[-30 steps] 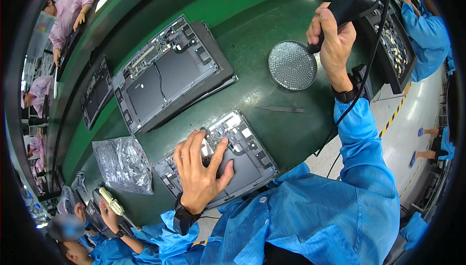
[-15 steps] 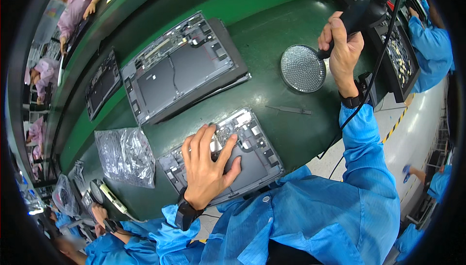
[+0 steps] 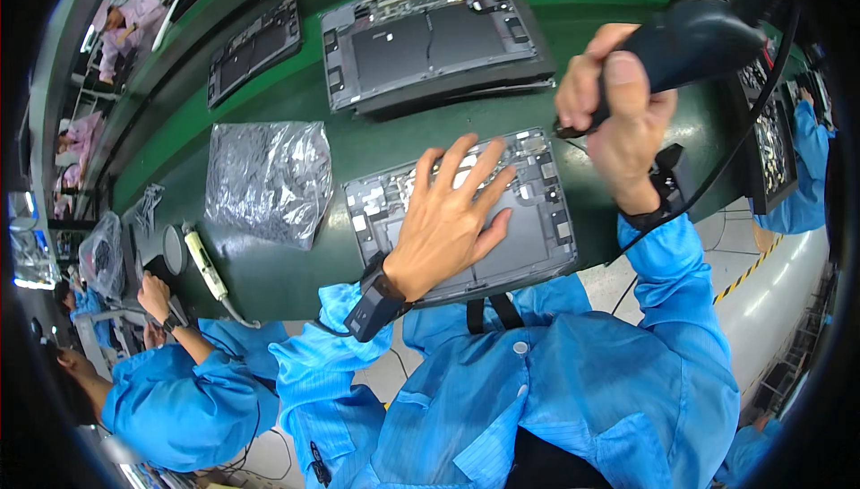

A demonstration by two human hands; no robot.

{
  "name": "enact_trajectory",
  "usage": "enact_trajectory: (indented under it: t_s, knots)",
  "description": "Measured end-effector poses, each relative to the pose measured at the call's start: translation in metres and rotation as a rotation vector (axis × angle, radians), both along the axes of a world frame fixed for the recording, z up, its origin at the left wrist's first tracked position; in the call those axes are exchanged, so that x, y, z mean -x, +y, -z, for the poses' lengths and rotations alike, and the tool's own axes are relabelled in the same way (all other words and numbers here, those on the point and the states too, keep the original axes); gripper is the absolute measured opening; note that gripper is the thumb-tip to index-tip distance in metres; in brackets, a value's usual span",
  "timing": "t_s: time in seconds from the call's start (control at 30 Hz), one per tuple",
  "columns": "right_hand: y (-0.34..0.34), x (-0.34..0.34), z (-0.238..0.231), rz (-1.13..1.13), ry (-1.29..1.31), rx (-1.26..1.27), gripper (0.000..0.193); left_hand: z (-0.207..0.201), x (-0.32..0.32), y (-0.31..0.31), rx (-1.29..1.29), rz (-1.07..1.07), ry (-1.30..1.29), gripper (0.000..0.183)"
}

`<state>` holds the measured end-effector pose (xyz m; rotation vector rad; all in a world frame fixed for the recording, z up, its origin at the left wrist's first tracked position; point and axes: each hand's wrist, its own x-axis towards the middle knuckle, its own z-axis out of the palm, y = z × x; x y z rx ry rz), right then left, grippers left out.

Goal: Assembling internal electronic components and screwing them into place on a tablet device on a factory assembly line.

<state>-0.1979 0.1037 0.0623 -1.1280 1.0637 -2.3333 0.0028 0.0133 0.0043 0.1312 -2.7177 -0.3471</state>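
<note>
My left hand (image 3: 452,211) lies with fingers spread on an opened laptop base (image 3: 524,229), over its circuit board and part of its dark battery. The base rests on the green bench in front of me. My right hand (image 3: 623,122) is wrapped round a black electric screwdriver (image 3: 685,41) with a cord. Its narrow end points down and left, close to the base's far right corner; whether it touches cannot be told. The round dish and the tweezers seen earlier do not show now.
Farther back sit stacked laptop bases (image 3: 430,41), with another base (image 3: 255,46) to their left. A clear plastic bag (image 3: 269,180) of dark pieces lies left of my work. Beyond it are a pale screwdriver (image 3: 208,265) and a co-worker's hand (image 3: 154,296). Black parts trays (image 3: 770,131) stand right.
My right hand has brought the screwdriver from the round dish to the laptop base's far right corner. My left hand stays on the base. The whole view has turned and shifted.
</note>
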Motion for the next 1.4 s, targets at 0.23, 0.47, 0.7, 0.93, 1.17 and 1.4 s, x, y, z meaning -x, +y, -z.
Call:
enact_trajectory:
  t_s: [0.23,0.47,0.7,0.93,1.17,1.4]
  knots:
    - [-0.017,-0.03,0.023,-0.123,0.038,-0.096,0.019,-0.001,-0.003,0.001,-0.017,0.025,0.006,0.049]
    - [-0.018,-0.026,0.027,-0.116,0.174,-0.156,0.029,0.0,-0.005,0.001,-0.031,0.021,0.003,0.049]
    - [-0.018,-0.026,0.027,-0.117,0.211,-0.167,0.029,0.002,-0.003,0.001,-0.045,0.02,-0.003,0.049]
    - [-0.019,-0.029,0.029,-0.126,0.209,-0.185,0.025,0.003,-0.005,0.002,-0.035,-0.008,-0.009,0.049]
    - [-0.024,-0.039,0.025,-0.127,0.07,-0.149,0.016,0.005,-0.007,0.002,-0.017,-0.021,0.001,0.05]
    - [-0.012,-0.035,0.022,-0.029,0.176,-0.317,0.028,0.002,-0.002,0.003,-0.025,0.01,-0.001,0.049]
